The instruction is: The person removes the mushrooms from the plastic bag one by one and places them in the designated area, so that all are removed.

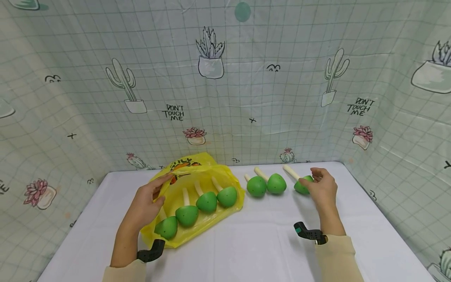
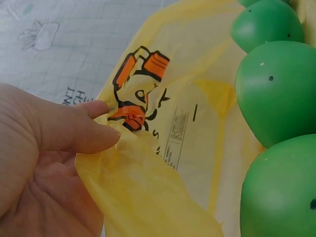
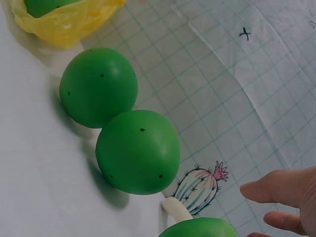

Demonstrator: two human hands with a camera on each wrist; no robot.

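A yellow plastic bag (image 1: 192, 237) lies with its mouth spread on the white table. Its left edge is pinched between the thumb and fingers of my left hand (image 1: 142, 205); the left wrist view shows this edge drawn up. Inside lie several green-headed toys with cream sticks, one green head (image 1: 187, 216) near the middle. Right of the bag, two similar toys rest side by side, their green heads (image 1: 256, 186) touching. My right hand (image 1: 324, 190) is at a third toy (image 1: 299, 186), fingers spread and apart from its head in the right wrist view.
The white table (image 1: 253, 243) ends at a grid-patterned cloth backdrop (image 1: 225, 98) with cactus drawings, which rises behind and at both sides. A black wrist camera (image 1: 151, 252) is strapped to the left wrist, another camera (image 1: 310, 233) to the right.
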